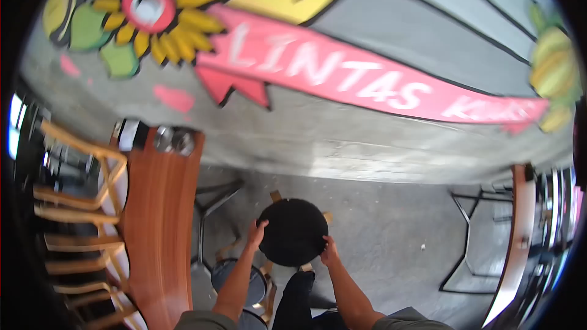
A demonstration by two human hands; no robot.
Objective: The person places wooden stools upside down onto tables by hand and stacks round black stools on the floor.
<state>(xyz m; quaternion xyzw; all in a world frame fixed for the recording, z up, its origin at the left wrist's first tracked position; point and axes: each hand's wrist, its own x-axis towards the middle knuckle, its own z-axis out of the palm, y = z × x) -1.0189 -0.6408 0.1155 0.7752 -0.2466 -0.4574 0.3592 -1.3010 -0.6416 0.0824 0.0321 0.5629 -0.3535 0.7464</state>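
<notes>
A stool with a round black seat (293, 232) and light wooden legs is in front of me, seen from above. My left hand (257, 233) grips the left rim of the seat, its thumb on top. On the opposite side my right hand (329, 249) is closed round the right rim. The fingers under the seat are hidden. Short ends of the wooden legs stick out past the seat; whether they touch the floor I cannot tell.
Another round stool (239, 282) stands beside my left forearm. A long wooden table (156, 220) runs along the left, with wooden chairs (85, 208) beyond it. To the right is a table (518, 226) on a metal frame. A painted concrete wall (367, 140) rises ahead.
</notes>
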